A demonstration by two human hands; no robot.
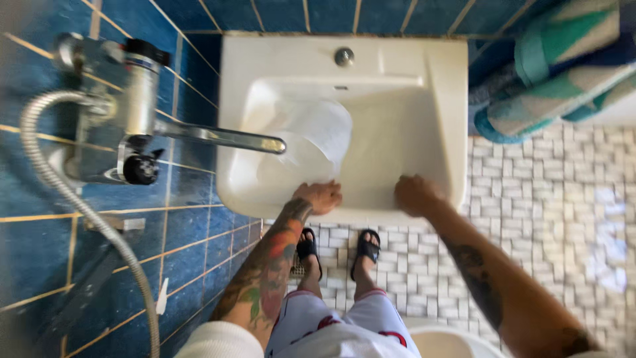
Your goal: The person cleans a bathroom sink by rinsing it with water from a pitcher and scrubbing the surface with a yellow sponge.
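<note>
Head view, looking straight down at a white washbasin (397,66) set against blue tiled wall.

Left hand (320,196): on the basin's near rim, fingers curled over the edge beside a clear plastic container (317,142) that sits inside the bowl. Whether the fingers actually pinch the container's rim or only grip the basin edge is hard to make out; the plastic is see-through and blurred.

Right hand (415,193): also on the near rim, right of the left hand, loosely clenched, knuckles up. Fingertips hidden under the fist; nothing seen in it.

Container: tilted, mouth toward the left hand, lying in the left half of the bowl. Its far edge is just under the tip of the chrome spout (222,137). Contents cannot be told.

Spout reaches over the basin's left rim from a wall mixer (126,99); a metal shower hose (73,199) loops down left of the basin, its lower end cut off by the frame.

Right of the basin: striped towels (556,66), partly out of frame.

Below the near rim: black sandals (338,250) on pale mosaic floor (550,199). Bright glare patches on the floor, far right.
</note>
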